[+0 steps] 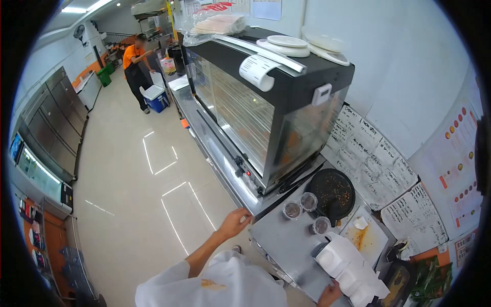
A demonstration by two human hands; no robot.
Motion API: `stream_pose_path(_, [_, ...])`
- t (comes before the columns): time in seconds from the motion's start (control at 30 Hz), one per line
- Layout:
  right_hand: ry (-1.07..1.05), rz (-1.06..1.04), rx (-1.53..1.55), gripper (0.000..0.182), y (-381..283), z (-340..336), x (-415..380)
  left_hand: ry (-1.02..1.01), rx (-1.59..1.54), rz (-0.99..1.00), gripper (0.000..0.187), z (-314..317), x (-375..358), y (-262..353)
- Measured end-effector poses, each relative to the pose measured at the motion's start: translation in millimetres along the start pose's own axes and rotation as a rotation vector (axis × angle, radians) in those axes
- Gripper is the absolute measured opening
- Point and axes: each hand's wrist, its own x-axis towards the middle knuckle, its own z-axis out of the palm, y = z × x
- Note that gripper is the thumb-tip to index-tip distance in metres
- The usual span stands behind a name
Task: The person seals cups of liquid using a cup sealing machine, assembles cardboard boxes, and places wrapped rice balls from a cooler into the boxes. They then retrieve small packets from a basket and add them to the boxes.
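My left hand [236, 223] is at the near corner of the metal counter, its fingers loosely bent and apart, holding nothing that I can see. At the bottom edge of the view, my right hand [329, 294] is beside a row of white takeaway boxes [347, 263], with a finger up against them. Whether it grips a box is hidden. Just beyond the boxes stand small clear lidded cups with dark contents; one cup [320, 225] is nearest. A round black pan [332, 192] with brown crumbs lies behind the cups. To its right is a white cutting board [364, 236] with an orange-brown stain.
A glass display warmer [240, 107] stands on the long counter, with white lids [286, 43] on top. Handwritten sheets [371, 156] cover the wall. Farther off, a person in an orange shirt [134, 57] stands by a blue cooler [157, 100]. Steel fridges [51, 112] line the left.
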Motion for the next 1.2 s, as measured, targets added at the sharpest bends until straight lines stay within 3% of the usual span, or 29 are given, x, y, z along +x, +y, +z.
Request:
stream_pose_path(0.1, [-0.229, 0.238, 0.032, 0.061, -94.3, 32.8, 0.6, 0.104, -0.003, -0.031, 0.017, -59.0, 21.3, -5.4])
stream_pose_path(0.17, [-0.139, 0.123, 0.181, 0.045, -145.7, 46.8, -8.1, 0.116, -0.027, -0.112, 0.024, -86.8, 33.2, -10.4])
stream_pose_path(0.2, [-0.132, 0.134, 0.179, 0.045, -160.5, 50.4, -8.0, 0.105, -0.032, -0.106, 0.024, -95.4, 39.5, -17.8])
stream_pose_path(0.27, [-0.155, -0.120, 0.160, 0.046, -181.4, 56.4, -9.9, 0.115, -0.091, -0.167, 0.033, -106.2, 53.4, -31.5])
stream_pose_path(0.37, [-0.044, -0.224, 0.244, 0.041, -203.5, 65.2, -11.7, 0.239, -0.141, 0.002, 0.041, -113.2, 83.8, -34.0])
stream_pose_path(0.67, [-0.182, -0.041, 0.270, 0.011, -213.8, 82.7, -14.6, 0.197, -0.168, 0.098, 0.066, -127.4, 161.4, 3.5])
stream_pose_path(0.77, [-0.203, -0.004, 0.152, 0.013, -239.9, 61.2, -17.7, 0.147, -0.176, 0.098, 0.072, -127.7, 174.6, 14.3])
stream_pose_path(1.2, [-0.134, 0.026, 0.207, 0.026, -241.1, 68.0, -44.2, 0.061, -0.182, 0.166, 0.072, -127.8, 187.9, 8.6])
